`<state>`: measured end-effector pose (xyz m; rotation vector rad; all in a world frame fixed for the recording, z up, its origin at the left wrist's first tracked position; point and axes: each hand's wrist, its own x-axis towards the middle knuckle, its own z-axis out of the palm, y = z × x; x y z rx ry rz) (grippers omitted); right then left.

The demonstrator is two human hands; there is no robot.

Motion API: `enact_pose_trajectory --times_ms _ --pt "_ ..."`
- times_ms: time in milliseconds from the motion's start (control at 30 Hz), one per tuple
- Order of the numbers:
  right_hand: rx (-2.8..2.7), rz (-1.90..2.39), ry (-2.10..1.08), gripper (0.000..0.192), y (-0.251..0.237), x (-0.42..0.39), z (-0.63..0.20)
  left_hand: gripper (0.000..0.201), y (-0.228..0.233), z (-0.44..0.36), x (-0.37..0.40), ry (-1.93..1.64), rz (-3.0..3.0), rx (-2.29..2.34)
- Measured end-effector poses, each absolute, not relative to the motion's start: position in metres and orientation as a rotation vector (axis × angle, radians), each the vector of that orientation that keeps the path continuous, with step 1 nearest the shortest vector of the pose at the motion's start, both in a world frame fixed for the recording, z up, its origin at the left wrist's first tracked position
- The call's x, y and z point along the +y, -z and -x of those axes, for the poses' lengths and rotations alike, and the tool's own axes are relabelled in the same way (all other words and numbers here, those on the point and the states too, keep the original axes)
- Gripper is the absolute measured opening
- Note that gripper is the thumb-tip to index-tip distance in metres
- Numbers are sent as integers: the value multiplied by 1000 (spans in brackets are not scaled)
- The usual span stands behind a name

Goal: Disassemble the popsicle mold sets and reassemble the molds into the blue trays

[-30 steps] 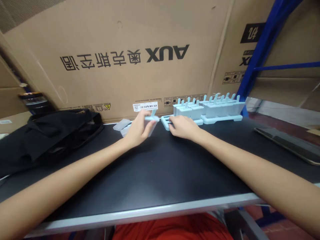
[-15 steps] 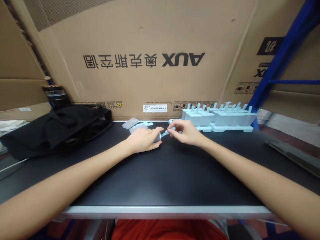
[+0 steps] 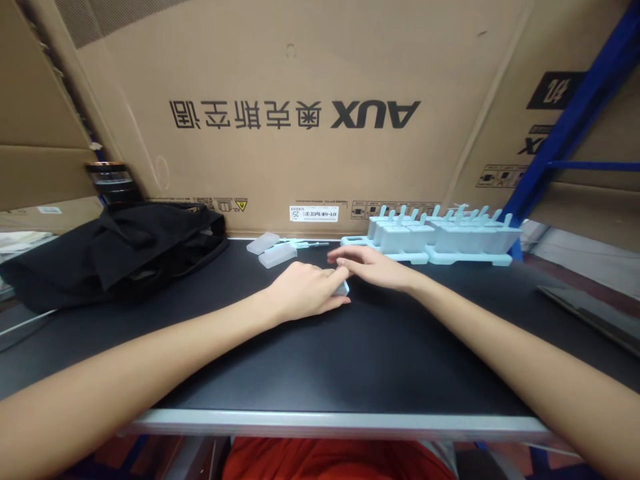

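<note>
My left hand [image 3: 311, 291] is closed around a small popsicle mould [image 3: 342, 289], low over the black tabletop. Only the mould's pale blue end shows past the fingers. My right hand [image 3: 374, 268] is just to the right, its fingers stretched out and holding nothing visible. Its thumb side meets the left fingertips; whether it touches the mould I cannot tell. Behind the left hand lie two frosted moulds, one nearer [image 3: 278, 255] and one farther [image 3: 263, 243]. Light blue popsicle sticks [image 3: 303, 243] lie beside them.
Two light blue racks of popsicle moulds with upright sticks, a left one [image 3: 403, 239] and a right one [image 3: 473, 240], stand at the back right. Black cloth [image 3: 115, 257] covers the left side. A flat dark object [image 3: 590, 313] lies far right. Large cardboard [image 3: 280, 160] rises behind the table.
My right hand has let go of the popsicle stick, and its fingers have straightened. My left hand has moved right with the mould. The stick now appears among those at the back.
</note>
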<state>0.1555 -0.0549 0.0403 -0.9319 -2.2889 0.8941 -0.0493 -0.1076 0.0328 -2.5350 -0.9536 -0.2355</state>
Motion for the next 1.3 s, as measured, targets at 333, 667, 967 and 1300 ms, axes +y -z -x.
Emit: enact_pose_trajectory --times_ms 333,667,967,1300 --pt "-2331 809 -1157 34 -36 -51 -165 43 -28 53 -97 355 2450 -1153" --pt "-2163 875 -697 26 -17 -47 -155 37 -22 76 -66 381 2316 -1326" --pt "-2264 880 -320 29 -8 -44 -153 56 -13 82 -60 474 2345 -1302" --pt "-2525 983 73 24 -13 -51 -155 50 -45 45 -17 222 2655 -1137"
